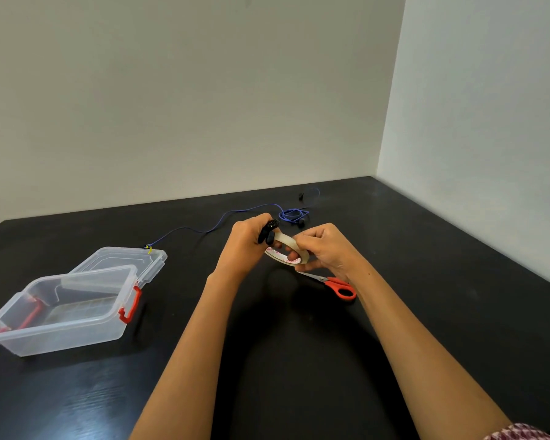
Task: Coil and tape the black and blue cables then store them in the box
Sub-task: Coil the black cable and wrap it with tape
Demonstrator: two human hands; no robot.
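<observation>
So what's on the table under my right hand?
Red-handled scissors lie on the table below the right hand, which holds the tape roll. The wrist covers part of their handles.

Coiled black cable (268,231) in left hand (246,246); blue cable (235,212) sprawled; box (61,336) open

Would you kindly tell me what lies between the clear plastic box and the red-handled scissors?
In the head view, only the person's left forearm crosses the bare black table between clear box and red-handled scissors.
</observation>
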